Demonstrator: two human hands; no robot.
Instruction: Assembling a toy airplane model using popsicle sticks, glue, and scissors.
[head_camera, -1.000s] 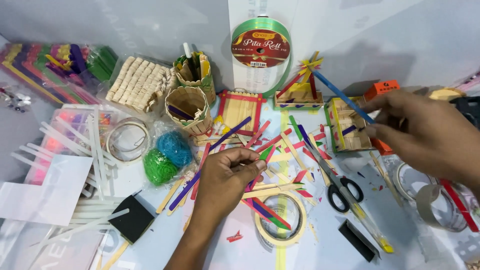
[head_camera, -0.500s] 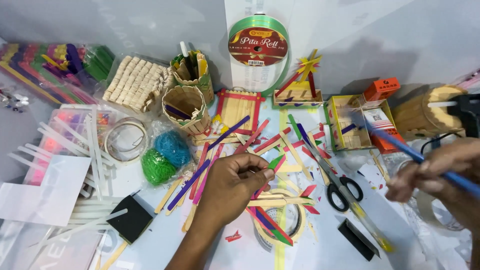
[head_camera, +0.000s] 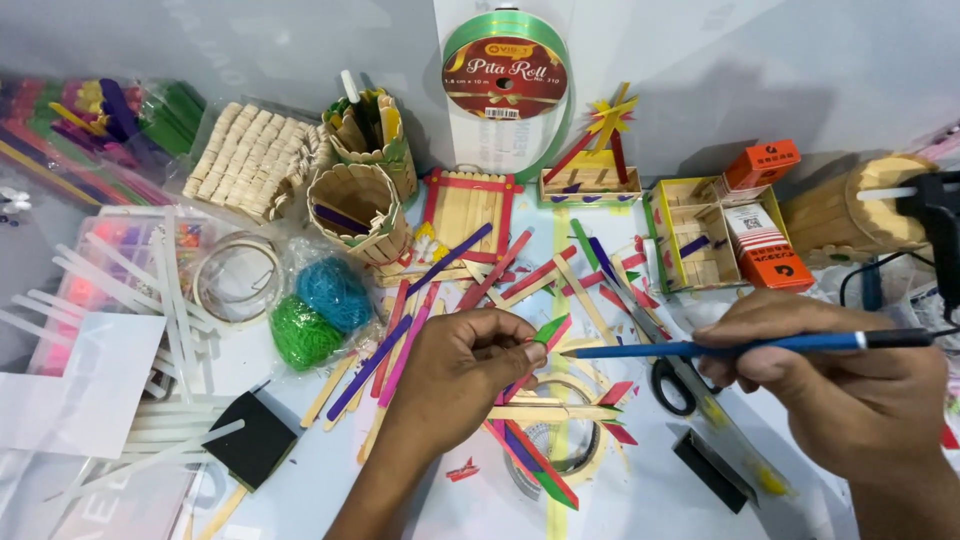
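My left hand (head_camera: 462, 375) pinches a small green and pink craft-stick piece (head_camera: 550, 330) just above the table centre. My right hand (head_camera: 835, 385) grips a blue pen-like tool (head_camera: 720, 347) held level, its tip pointing left and almost touching the stick piece. Under both hands lie scattered coloured craft sticks (head_camera: 470, 265), a roll of tape (head_camera: 560, 440) and black-handled scissors (head_camera: 672, 375).
A green ribbon roll (head_camera: 505, 75) stands at the back. Stick-built cups (head_camera: 365, 205), a small stick frame (head_camera: 470, 205) and stick boxes (head_camera: 695, 240) sit behind. Green and blue yarn balls (head_camera: 315, 310) lie left, an orange box (head_camera: 770, 260) and a glue gun (head_camera: 935, 220) right.
My right hand came back from the stick box at the right and brought the blue tool down to the stick piece in my left hand, which lifted slightly.
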